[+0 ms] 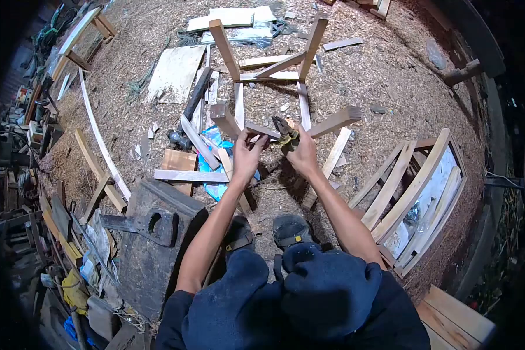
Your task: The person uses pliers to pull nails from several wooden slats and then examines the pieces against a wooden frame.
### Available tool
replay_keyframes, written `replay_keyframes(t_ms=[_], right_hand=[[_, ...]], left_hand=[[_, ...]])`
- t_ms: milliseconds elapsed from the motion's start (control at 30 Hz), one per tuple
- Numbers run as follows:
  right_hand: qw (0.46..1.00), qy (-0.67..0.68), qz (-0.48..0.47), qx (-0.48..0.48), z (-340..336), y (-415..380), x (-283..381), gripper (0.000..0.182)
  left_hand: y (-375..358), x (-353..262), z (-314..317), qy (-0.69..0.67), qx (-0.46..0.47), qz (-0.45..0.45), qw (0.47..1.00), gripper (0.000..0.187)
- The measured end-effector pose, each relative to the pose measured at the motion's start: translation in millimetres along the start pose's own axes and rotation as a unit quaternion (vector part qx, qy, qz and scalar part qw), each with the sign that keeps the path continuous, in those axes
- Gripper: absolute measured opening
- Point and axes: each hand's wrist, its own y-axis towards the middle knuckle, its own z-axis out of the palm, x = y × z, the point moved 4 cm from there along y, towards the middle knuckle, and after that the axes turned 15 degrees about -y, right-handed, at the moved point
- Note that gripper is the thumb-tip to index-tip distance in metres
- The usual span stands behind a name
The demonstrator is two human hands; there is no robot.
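An upturned wooden chair or stool frame (304, 111) stands on the ground before me, its legs pointing up and outward. My left hand (248, 158) is at the near rail, beside the near left leg (225, 119), with its fingers curled against the wood. In my right hand (303, 154) is a pair of pliers (285, 130) with yellowish handles. The dark jaws of the pliers point up and left, close to the near rail. Whether they grip anything small cannot be made out. The near right leg (336, 121) rises just beyond my right hand.
Wood shavings cover the ground. A handsaw (137, 225) lies on a dark block (143, 262) to my left. Offcuts and a blue plastic wrapper (214, 189) lie left of the frame. A curved slatted wooden piece (417, 192) rests at right, planks (458, 318) at lower right.
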Motion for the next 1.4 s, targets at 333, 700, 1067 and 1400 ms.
replay_keyframes(t_ms=[333, 700, 1067, 1400], right_hand=[[0.996, -0.018, 0.089, -0.008, 6, -13, -13, 0.051], [0.977, 0.031, 0.205, -0.044, -2, -51, -45, 0.038], [0.97, 0.017, 0.228, 0.078, 12, -57, -44, 0.036], [0.969, 0.031, 0.211, 0.125, 24, -57, -47, 0.036]], left_hand=[[-9, 7, -6, -0.041, -0.042, 0.022, 0.998, 0.031], [-9, 15, -8, -0.031, -0.057, 0.043, 0.997, 0.024], [-3, 39, -16, -0.025, -0.067, 0.05, 0.996, 0.026], [-5, 31, -5, -0.095, -0.093, 0.016, 0.991, 0.034]])
